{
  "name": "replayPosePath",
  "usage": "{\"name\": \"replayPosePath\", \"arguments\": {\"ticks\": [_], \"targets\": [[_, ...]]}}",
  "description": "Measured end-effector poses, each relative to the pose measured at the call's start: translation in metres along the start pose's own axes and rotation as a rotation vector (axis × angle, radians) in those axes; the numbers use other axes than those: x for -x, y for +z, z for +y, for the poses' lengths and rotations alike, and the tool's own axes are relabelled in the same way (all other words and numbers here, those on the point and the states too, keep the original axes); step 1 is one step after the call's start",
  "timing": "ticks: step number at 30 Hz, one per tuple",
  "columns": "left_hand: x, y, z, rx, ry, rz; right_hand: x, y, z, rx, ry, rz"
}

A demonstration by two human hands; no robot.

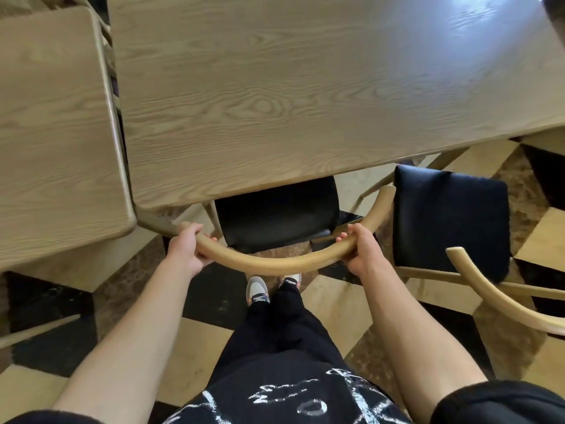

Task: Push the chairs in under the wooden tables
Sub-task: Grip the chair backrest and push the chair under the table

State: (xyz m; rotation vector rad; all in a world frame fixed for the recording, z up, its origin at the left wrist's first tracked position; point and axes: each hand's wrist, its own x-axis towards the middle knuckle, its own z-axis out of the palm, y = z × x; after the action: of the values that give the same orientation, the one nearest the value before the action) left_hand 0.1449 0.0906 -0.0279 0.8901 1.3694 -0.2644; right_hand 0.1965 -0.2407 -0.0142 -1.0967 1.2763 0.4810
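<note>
A chair with a curved wooden back rail and a black seat stands in front of me. The far part of its seat is hidden under the near edge of the large wooden table. My left hand grips the rail's left end and my right hand grips it right of centre. A second chair with a black seat and a curved rail stands to the right, its seat almost wholly outside the table's edge.
Another wooden table stands at the left, a narrow gap from the large one. The floor has black, tan and brown tiles. My legs and shoes are just behind the held chair. A thin wooden leg shows at lower left.
</note>
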Motion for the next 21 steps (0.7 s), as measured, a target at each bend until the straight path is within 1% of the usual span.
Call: {"name": "replayPosePath", "arguments": {"ticks": [3,6,10,11,13,15,18,21], "targets": [[0.009,0.003,0.000,-0.032,0.030,0.025,0.003,-0.008,0.005,0.023,-0.044,0.018],[0.022,0.011,-0.003,-0.045,0.074,0.088,0.008,-0.015,0.014,0.025,-0.086,-0.002],[0.044,0.024,-0.015,-0.049,0.121,0.174,0.016,-0.027,0.023,0.014,-0.112,0.014],[0.049,0.029,-0.021,-0.101,0.156,0.214,0.017,-0.030,0.024,0.009,-0.122,0.021],[0.062,0.039,-0.034,-0.287,0.288,0.307,0.022,-0.036,0.028,0.024,-0.151,0.031],[0.073,0.048,-0.047,-0.428,0.378,0.344,0.026,-0.042,0.033,0.057,-0.184,0.032],[0.088,0.064,-0.063,-0.607,0.480,0.276,0.034,-0.052,0.038,0.141,-0.242,0.000],[0.107,0.087,-0.081,-0.707,0.603,0.118,0.041,-0.072,0.040,0.237,-0.322,-0.029]]}}
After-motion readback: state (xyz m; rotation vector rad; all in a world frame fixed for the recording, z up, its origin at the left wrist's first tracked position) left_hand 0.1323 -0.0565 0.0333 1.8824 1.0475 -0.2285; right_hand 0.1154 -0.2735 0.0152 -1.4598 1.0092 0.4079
